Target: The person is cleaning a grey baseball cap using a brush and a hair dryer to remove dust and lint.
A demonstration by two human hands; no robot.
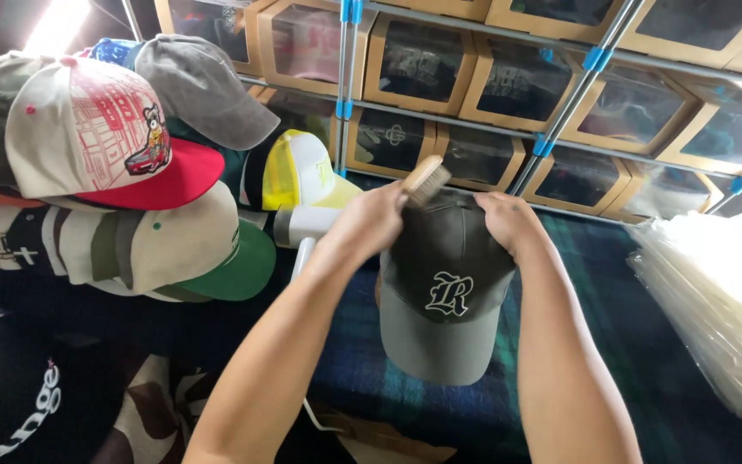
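Hands on a dark cap (pixel 444 275) — wooden brush (pixel 425 180) at the crown.

Left hand (pixel 369 222) is closed around the brush, bristle end sitting against the top back of the cap. Right hand (pixel 510 222) grips the crown from the other side, fingers curled over the fabric. The cap is dark olive with a lighter grey brim pointing toward the camera and a white embroidered emblem on the front, held up over a blue-green plaid surface (pixel 611 283). Off to the left, a pile of caps — one cream with a red brim (pixel 105 137), a yellow mesh one (pixel 298 172). Behind, shelves of windowed cardboard boxes (pixel 414 64); clear plastic bags (pixel 723 301) stacked at right.
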